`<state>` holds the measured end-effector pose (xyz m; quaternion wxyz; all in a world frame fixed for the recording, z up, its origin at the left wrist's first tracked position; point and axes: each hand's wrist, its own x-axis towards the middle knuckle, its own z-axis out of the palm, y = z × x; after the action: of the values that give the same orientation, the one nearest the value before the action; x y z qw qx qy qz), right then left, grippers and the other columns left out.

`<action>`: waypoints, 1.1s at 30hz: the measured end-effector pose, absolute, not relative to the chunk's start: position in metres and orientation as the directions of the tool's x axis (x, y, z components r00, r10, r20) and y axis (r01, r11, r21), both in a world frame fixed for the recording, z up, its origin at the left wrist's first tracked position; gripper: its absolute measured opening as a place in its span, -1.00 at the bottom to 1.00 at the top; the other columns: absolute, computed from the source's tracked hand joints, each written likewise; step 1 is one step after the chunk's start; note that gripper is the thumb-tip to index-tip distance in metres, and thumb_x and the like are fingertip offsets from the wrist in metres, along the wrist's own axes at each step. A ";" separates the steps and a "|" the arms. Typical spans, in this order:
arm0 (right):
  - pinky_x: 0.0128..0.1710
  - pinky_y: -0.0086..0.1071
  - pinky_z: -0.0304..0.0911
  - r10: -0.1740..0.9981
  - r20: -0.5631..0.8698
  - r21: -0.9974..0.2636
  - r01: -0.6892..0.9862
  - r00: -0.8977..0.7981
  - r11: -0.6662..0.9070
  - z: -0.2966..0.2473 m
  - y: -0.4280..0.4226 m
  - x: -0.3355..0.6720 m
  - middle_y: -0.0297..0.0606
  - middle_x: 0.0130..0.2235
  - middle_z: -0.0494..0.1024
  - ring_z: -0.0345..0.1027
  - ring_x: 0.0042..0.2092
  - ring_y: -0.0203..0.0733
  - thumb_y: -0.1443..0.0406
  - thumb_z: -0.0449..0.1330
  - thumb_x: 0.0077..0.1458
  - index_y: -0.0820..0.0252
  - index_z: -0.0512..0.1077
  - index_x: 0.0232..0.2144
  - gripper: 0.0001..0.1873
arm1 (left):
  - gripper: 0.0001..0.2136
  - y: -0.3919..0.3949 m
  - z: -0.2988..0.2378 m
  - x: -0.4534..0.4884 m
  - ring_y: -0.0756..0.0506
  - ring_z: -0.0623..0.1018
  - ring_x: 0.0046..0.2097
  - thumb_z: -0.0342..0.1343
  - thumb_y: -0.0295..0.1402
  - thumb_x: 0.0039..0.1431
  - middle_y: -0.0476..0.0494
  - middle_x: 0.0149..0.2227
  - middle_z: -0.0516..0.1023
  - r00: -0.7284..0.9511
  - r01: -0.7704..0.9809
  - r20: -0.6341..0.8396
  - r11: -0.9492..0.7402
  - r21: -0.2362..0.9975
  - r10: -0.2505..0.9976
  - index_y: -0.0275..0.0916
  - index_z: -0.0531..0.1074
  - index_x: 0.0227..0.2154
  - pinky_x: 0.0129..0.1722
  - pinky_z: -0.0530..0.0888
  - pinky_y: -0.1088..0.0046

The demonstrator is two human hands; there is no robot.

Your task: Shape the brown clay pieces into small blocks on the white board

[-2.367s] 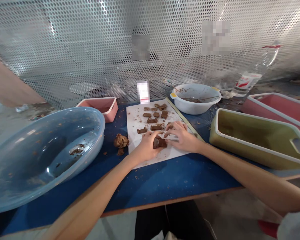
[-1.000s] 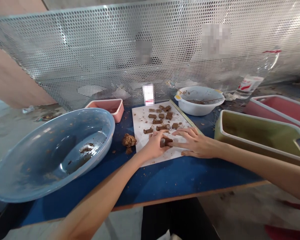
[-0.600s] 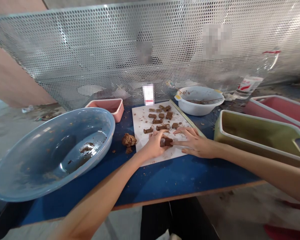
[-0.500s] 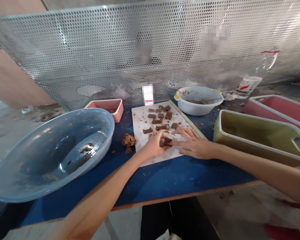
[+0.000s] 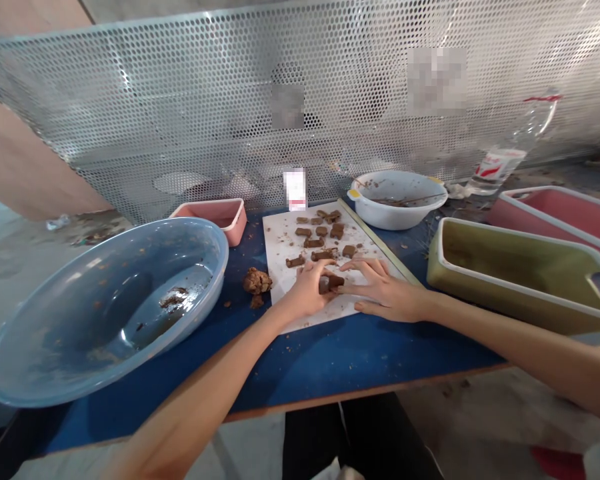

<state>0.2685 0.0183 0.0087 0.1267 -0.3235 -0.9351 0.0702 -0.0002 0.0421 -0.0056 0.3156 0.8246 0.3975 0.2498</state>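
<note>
A white board (image 5: pixel 286 248) lies on the blue table (image 5: pixel 330 360). My left hand (image 5: pixel 306 293) and my right hand (image 5: pixel 386 291) meet over a brown clay piece (image 5: pixel 330 283) near the board's front edge. The left hand's fingers curl round the piece from the left. Stretched-out fingers of the right hand press against its right side. Several small brown clay blocks (image 5: pixel 321 239) lie on the far half of the board. A rough lump of brown clay (image 5: pixel 257 281) sits on the table just left of the board.
A big blue basin (image 5: pixel 105 307) with clay smears fills the left. A small pink tray (image 5: pixel 215 215) and a white bowl (image 5: pixel 397 198) stand at the back. A green tray (image 5: pixel 520 273) and a pink tray (image 5: pixel 565 217) lie right. A perforated metal screen (image 5: pixel 180 107) closes the far side.
Both hands stay on the clay piece, shifting only slightly. Since the oldest frame the view has moved a little and the right hand has flattened beside the piece.
</note>
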 end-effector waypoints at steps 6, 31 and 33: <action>0.36 0.35 0.19 0.718 0.155 -0.327 0.651 -0.678 0.685 0.005 0.019 0.262 -0.19 0.47 0.23 0.05 0.50 0.34 -0.11 0.01 0.49 -0.39 0.37 0.40 -0.47 | -0.38 0.044 -0.008 -0.001 -0.43 0.57 0.24 0.38 -0.34 0.23 -0.36 0.09 0.62 0.543 0.454 0.162 -0.451 0.769 0.824 -0.15 0.32 0.31 0.26 0.45 -0.23; 0.31 0.32 0.18 0.698 0.206 -0.311 0.630 -0.686 0.711 0.006 0.010 0.259 -0.15 0.44 0.24 0.08 0.44 0.31 -0.03 0.03 0.51 -0.35 0.40 0.38 -0.52 | -0.39 0.043 -0.013 -0.005 -0.36 0.58 0.24 0.34 -0.36 0.27 -0.31 0.15 0.59 0.560 0.476 0.222 -0.529 0.702 0.798 -0.10 0.29 0.33 0.27 0.44 -0.09; 0.27 0.29 0.20 0.635 0.259 -0.215 0.597 -0.728 0.773 0.009 0.013 0.263 -0.10 0.44 0.22 0.11 0.40 0.32 0.03 0.05 0.52 -0.28 0.45 0.34 -0.55 | -0.41 0.041 -0.011 -0.005 -0.36 0.54 0.27 0.33 -0.37 0.28 -0.27 0.09 0.64 0.568 0.487 0.227 -0.545 0.682 0.791 -0.11 0.29 0.33 0.29 0.41 -0.11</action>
<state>0.2630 0.0132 0.0095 0.1606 -0.3320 -0.9277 0.0582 -0.0050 0.0412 -0.0105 0.2862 0.8378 0.3814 0.2657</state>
